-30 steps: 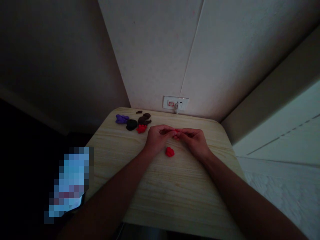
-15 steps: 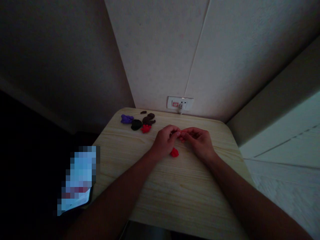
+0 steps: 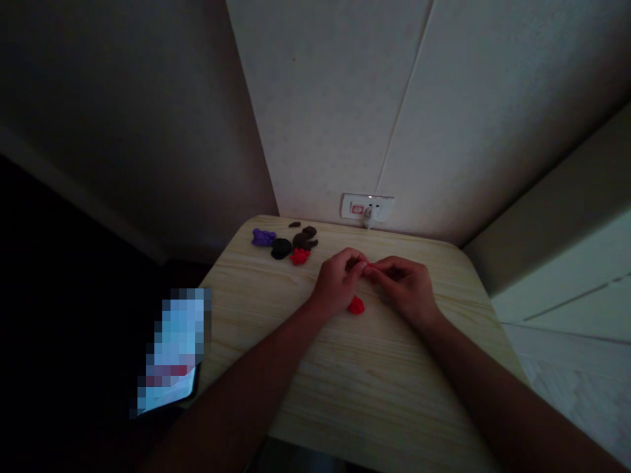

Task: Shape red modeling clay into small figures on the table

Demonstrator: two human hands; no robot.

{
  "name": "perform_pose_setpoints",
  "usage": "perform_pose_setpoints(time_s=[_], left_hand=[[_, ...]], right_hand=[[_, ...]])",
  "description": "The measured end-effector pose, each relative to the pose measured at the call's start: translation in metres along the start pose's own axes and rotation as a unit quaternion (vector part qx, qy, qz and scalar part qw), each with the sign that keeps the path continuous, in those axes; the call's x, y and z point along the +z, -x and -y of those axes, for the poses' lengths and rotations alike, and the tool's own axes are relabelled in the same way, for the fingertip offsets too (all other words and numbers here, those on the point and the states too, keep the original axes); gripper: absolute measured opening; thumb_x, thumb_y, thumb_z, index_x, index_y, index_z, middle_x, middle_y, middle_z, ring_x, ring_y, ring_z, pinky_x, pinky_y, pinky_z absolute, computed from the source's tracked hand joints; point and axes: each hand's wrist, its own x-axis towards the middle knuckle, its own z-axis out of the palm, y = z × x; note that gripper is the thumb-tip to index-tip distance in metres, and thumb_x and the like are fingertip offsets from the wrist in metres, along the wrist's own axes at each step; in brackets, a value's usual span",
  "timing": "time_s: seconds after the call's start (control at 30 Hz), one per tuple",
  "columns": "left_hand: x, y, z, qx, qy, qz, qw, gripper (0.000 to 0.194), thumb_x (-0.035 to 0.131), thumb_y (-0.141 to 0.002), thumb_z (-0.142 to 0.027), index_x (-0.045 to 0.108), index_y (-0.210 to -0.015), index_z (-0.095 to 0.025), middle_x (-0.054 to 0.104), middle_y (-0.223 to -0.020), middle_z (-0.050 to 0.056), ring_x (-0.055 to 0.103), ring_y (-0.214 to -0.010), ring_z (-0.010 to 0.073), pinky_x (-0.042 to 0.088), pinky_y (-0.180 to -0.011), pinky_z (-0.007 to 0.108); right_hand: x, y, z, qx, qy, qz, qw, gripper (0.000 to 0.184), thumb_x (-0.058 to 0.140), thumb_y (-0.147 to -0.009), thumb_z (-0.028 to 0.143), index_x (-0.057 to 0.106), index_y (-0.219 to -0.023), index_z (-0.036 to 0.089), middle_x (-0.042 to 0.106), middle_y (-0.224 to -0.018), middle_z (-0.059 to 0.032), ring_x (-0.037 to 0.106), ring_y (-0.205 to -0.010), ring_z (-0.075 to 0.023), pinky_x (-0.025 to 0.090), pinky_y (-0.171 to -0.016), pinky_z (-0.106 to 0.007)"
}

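My left hand point(image 3: 339, 284) and my right hand point(image 3: 405, 288) meet fingertip to fingertip over the middle of a light wooden table point(image 3: 345, 381). Both pinch a small piece of red clay point(image 3: 369, 266) that shows only a little between the fingers. A second red clay lump point(image 3: 355, 305) lies on the table just below the hands, between the wrists. At the table's far left corner sit a purple clay lump point(image 3: 263, 237), a black one point(image 3: 280, 248), dark brown pieces point(image 3: 305, 236) and a small red piece point(image 3: 298, 256).
A wall socket point(image 3: 367, 207) with a plug sits on the pale wall just behind the table. A lit phone screen point(image 3: 172, 355) is at the table's near left edge. The room is dim; the left side is dark.
The view has shifted, so everything sits further right in the picture. My hands stay together on the red clay, fingers working it slightly; the lumps on the table have not moved.
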Motion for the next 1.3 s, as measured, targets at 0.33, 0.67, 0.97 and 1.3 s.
perform_pose_setpoints(time_s=[0.33, 0.67, 0.97, 1.3], left_hand=[[-0.0026, -0.008, 0.0079, -0.067, 0.142, -0.006, 0.988, 0.014, 0.072, -0.075, -0.02, 0.063, -0.085, -0.017, 0.069, -0.071, 0.001, 0.066, -0.064, 0.0141, 0.052, -0.064, 0.026], [-0.0039, -0.0071, 0.0018, -0.107, 0.158, 0.001, 0.982, 0.034, 0.08, -0.07, -0.028, 0.063, -0.096, -0.016, 0.068, -0.067, -0.001, 0.066, -0.063, 0.0143, 0.051, -0.067, 0.027], [-0.0071, -0.0076, 0.0023, -0.11, 0.166, 0.027, 0.98, 0.025, 0.073, -0.074, -0.027, 0.063, -0.095, -0.017, 0.061, -0.06, -0.004, 0.061, -0.057, 0.0123, 0.046, -0.06, 0.024], [-0.0025, -0.0042, -0.0006, -0.08, 0.149, -0.005, 0.986, 0.019, 0.064, -0.082, -0.031, 0.063, -0.095, -0.018, 0.064, -0.063, -0.001, 0.056, -0.056, 0.0122, 0.043, -0.056, 0.024]], right_hand=[[-0.001, -0.0005, -0.0006, -0.051, 0.055, 0.033, 0.997, 0.029, 0.081, -0.078, 0.046, 0.079, -0.093, 0.022, 0.075, -0.077, -0.0058, 0.068, -0.065, -0.0191, 0.055, -0.058, -0.031], [-0.0057, -0.0018, 0.0058, -0.207, 0.219, 0.047, 0.952, 0.026, 0.068, -0.092, 0.044, 0.08, -0.086, 0.022, 0.072, -0.074, -0.007, 0.064, -0.063, -0.019, 0.051, -0.059, -0.032], [-0.0067, 0.0011, 0.006, -0.262, 0.25, 0.1, 0.927, 0.017, 0.059, -0.097, 0.028, 0.072, -0.089, 0.021, 0.067, -0.078, -0.0067, 0.062, -0.067, -0.0178, 0.05, -0.061, -0.03], [-0.0027, -0.0031, 0.0044, -0.231, 0.269, 0.084, 0.931, 0.019, 0.049, -0.1, 0.024, 0.056, -0.083, 0.021, 0.056, -0.076, -0.0037, 0.053, -0.065, -0.0163, 0.042, -0.059, -0.028]])
